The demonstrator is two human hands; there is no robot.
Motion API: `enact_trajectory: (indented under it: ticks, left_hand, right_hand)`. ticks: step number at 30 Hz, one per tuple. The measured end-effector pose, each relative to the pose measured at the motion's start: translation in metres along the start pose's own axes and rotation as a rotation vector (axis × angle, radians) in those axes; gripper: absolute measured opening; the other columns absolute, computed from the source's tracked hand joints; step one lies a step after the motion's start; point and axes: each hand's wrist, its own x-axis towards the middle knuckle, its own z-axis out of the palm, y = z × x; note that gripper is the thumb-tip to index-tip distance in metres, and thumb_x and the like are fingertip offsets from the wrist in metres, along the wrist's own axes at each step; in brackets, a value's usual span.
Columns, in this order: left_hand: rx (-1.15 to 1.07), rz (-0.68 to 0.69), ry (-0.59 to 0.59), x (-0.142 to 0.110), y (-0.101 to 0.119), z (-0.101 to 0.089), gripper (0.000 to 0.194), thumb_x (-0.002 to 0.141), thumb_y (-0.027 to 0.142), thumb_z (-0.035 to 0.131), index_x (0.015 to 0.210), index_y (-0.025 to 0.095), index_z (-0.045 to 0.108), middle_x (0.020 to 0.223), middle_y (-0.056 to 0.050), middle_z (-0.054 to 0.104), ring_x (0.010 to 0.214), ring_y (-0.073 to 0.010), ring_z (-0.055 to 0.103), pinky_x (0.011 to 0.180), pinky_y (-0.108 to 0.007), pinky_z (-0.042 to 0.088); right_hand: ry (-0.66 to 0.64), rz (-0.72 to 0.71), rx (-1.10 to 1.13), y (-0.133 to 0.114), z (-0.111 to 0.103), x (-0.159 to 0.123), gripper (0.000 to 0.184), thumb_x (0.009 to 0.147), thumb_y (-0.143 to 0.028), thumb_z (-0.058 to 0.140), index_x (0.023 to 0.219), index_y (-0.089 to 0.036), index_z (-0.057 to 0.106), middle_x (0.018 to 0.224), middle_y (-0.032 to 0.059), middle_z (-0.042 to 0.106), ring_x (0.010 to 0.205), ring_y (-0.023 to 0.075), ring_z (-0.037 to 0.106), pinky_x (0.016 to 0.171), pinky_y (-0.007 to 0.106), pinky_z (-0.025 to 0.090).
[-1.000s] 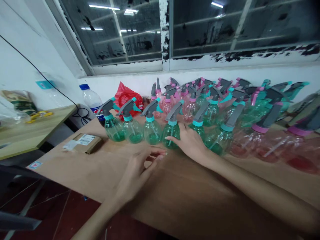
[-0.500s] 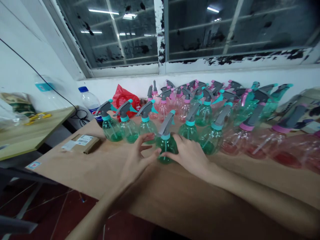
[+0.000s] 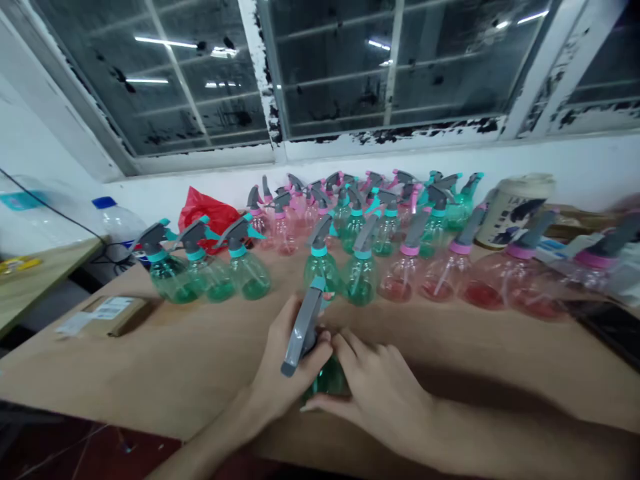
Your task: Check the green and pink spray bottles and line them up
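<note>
A green spray bottle with a grey trigger head is between my hands, close to me and tilted. My left hand wraps around its neck just below the head, hiding the collar. Lower down, my right hand grips the clear green body, thumb in front and fingers behind. Beyond them stands a row of similar bottles: several green ones, such as this green bottle with a turquoise collar, and pink ones, such as this pink bottle, to the right. Coloured liquid sits at the bottom of these bottles.
More spray bottles crowd against the wall under the window. A red plastic bag and a blue-capped bottle stand at the left back. A flat cardboard package lies left on the table. A printed canister stands right.
The green spray bottle has left the row and come toward me, its head now tilted. My left hand has closed around its neck. The view has shifted to the right.
</note>
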Motion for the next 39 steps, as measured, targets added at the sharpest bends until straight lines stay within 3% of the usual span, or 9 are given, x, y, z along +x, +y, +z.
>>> enact_trajectory:
  ticks: [7,12,16,20,24,29,34,39]
  left_hand:
    - [-0.165,0.033,-0.106,0.007,0.023,0.047,0.043,0.074,0.008,0.05,0.113,0.027,0.048,0.109,-0.002,0.061,0.096,-0.0182,0.062,0.078,-0.03,0.054]
    - [-0.159,0.079,-0.155,0.019,0.034,0.077,0.035,0.073,0.014,0.05,0.105,0.025,0.05,0.097,-0.001,0.062,0.087,-0.0187,0.063,0.08,-0.033,0.052]
    - [-0.181,0.123,-0.251,0.033,0.038,0.091,0.031,0.071,0.014,0.051,0.1,0.026,0.051,0.095,-0.002,0.063,0.081,-0.0209,0.063,0.077,-0.036,0.051]
    - [-0.191,0.161,-0.287,0.043,0.042,0.096,0.035,0.066,0.011,0.05,0.097,0.027,0.053,0.091,-0.002,0.063,0.067,-0.0196,0.06,0.067,-0.035,0.051]
    - [-0.163,0.148,-0.295,0.048,0.046,0.094,0.027,0.063,0.015,0.05,0.087,0.026,0.052,0.081,0.0,0.061,0.049,-0.0151,0.05,0.052,-0.031,0.046]
    - [-0.188,0.176,-0.318,0.058,0.042,0.095,0.036,0.066,0.013,0.049,0.098,0.027,0.052,0.073,0.002,0.059,0.05,-0.0161,0.052,0.052,-0.031,0.046]
    - [-0.258,0.194,-0.31,0.069,0.037,0.099,0.036,0.065,0.009,0.049,0.097,0.025,0.053,0.087,-0.002,0.059,0.078,-0.0201,0.062,0.067,-0.031,0.052]
    - [-0.151,0.239,-0.305,0.073,0.037,0.096,0.024,0.065,0.013,0.048,0.085,0.025,0.054,0.075,0.0,0.055,0.062,-0.0173,0.054,0.059,-0.032,0.05]
  right_hand:
    - [-0.067,0.022,0.144,0.044,-0.024,-0.033,0.062,0.074,-0.065,0.051,0.108,-0.013,0.055,0.099,0.013,0.063,0.088,0.0273,0.062,0.061,0.038,0.054]
    - [-0.136,-0.018,0.166,0.084,-0.044,-0.058,0.066,0.077,-0.059,0.054,0.123,-0.012,0.047,0.11,0.0155,0.06,0.103,0.0278,0.057,0.081,0.044,0.052]
    - [-0.195,-0.015,0.186,0.118,-0.045,-0.076,0.067,0.08,-0.057,0.051,0.128,-0.011,0.043,0.122,0.0163,0.056,0.115,0.0262,0.05,0.095,0.045,0.044]
    - [-0.224,0.011,0.185,0.149,-0.033,-0.087,0.059,0.082,-0.054,0.051,0.125,-0.014,0.046,0.126,0.0141,0.054,0.121,0.0242,0.046,0.099,0.045,0.04]
    - [-0.257,-0.017,0.189,0.165,-0.019,-0.086,0.048,0.085,-0.047,0.05,0.121,-0.015,0.051,0.127,0.0118,0.055,0.124,0.0217,0.044,0.102,0.042,0.039]
    - [-0.278,-0.009,0.191,0.165,-0.013,-0.078,0.033,0.091,-0.032,0.046,0.12,-0.018,0.053,0.129,0.008,0.054,0.125,0.0192,0.043,0.105,0.039,0.036]
    - [-0.296,-0.001,0.211,0.164,-0.014,-0.075,0.031,0.09,-0.026,0.046,0.12,-0.018,0.054,0.126,0.0068,0.057,0.123,0.0191,0.046,0.104,0.04,0.038]
    - [-0.272,0.024,0.245,0.164,-0.014,-0.075,0.034,0.089,-0.026,0.049,0.123,-0.02,0.053,0.126,0.0064,0.057,0.122,0.0186,0.046,0.104,0.04,0.037]
